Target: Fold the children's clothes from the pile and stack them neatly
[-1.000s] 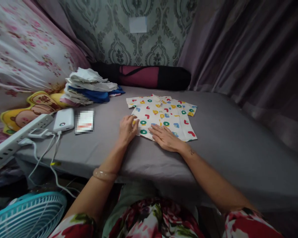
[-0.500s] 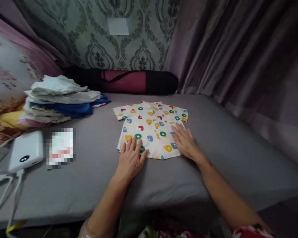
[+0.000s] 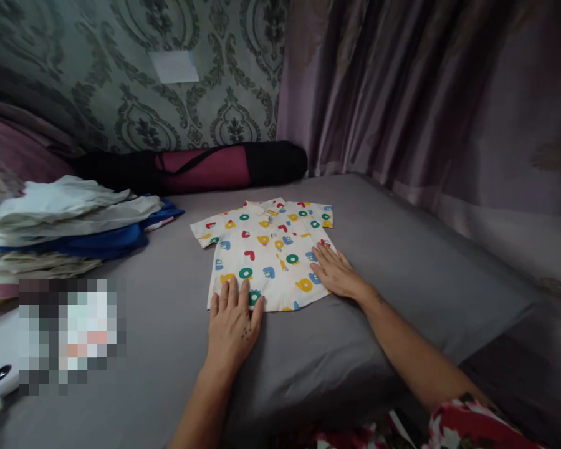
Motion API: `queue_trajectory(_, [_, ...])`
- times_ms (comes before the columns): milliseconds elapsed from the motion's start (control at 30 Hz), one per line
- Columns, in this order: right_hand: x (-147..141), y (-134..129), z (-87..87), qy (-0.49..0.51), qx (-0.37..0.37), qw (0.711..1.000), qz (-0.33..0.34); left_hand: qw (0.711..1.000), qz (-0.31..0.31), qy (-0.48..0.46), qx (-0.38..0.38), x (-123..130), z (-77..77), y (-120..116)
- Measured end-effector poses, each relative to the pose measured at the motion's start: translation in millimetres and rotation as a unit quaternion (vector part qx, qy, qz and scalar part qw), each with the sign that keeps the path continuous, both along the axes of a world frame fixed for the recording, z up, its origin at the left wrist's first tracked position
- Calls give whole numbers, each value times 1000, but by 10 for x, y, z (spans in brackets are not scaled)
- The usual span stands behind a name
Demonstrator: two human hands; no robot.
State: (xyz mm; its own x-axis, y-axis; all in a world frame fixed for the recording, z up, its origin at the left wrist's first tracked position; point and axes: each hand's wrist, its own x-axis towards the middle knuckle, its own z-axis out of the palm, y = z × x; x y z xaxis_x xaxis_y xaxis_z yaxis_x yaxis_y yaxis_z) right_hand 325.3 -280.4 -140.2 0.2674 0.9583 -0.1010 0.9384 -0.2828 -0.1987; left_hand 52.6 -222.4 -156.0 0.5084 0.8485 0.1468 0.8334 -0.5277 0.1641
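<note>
A small white short-sleeved shirt [image 3: 275,268] with colourful letter prints lies spread flat, its collar pointing away from me. My left hand [image 3: 234,318] rests on its lower left hem, palm down with fingers stretched out. On the right side edge of the shirt, near the bottom, my right hand [image 3: 339,273] lies flat with its fingers extended. Both hands touch the fabric without gripping it. The cloth beneath the palms is hidden.
A grey sheet [image 3: 402,268] covers the surface. At the left stands a stack of folded clothes [image 3: 75,218], with a white power bank [image 3: 4,355] and a blurred-out item in front. Along the wall lies a long black and maroon bag [image 3: 206,168]. Curtains [image 3: 378,93] hang at the right.
My view has turned to the right, so the clothes and power bank sit further left. Both hands stay flat on the shirt in nearly the same spots.
</note>
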Motion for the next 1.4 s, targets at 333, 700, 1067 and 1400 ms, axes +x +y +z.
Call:
queue_trajectory(333, [-19,-28,104,12,-12,1000,10,1000,-7,18,-2,-21,-43,24])
queue_trajectory(700, [620,-215,158,91,75,991,60,984,-42,96,-145,140,403,638])
queue_trajectory(1067, [558,-87,282,62,10,988,-143,946,-258,-69,-182,2675,824,1186])
queue_trajectory(1400, [456,-290,245,16,23,989,-145,982,-123,-20,-142,3595,427,1188])
